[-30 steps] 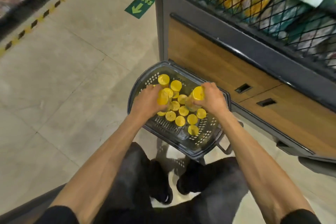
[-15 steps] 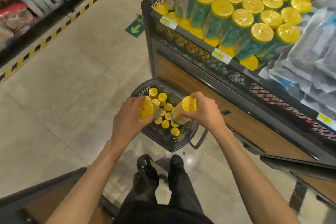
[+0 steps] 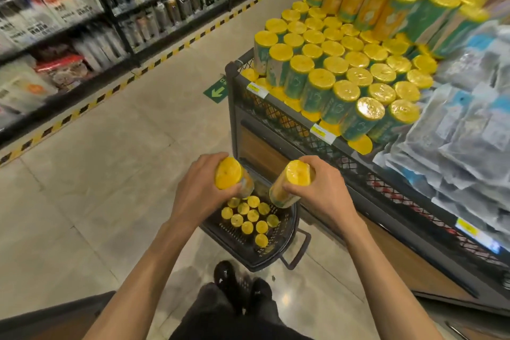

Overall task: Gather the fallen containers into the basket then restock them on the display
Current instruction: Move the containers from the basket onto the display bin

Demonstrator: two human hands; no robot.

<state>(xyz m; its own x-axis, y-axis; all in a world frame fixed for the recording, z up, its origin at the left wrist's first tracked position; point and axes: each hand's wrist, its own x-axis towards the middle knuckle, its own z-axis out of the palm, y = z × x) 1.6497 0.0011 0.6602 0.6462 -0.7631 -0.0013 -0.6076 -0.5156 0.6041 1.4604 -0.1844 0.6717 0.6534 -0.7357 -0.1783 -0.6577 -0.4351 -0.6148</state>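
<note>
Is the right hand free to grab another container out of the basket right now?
Probably not. The right hand grips a yellow-lidded container above the basket, so its fingers are occupied. The basket's open top itself looks unobstructed.

Both forearms (image 3: 143, 270) are bare up to the elbows, and the left hand (image 3: 198, 196) and right hand (image 3: 323, 193) are uncovered too. The person wears black trousers (image 3: 220, 312). The rounded shoes (image 3: 226, 279) are black as well.

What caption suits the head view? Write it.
Left hand and right hand each hold a yellow-lidded container above the basket.
</note>
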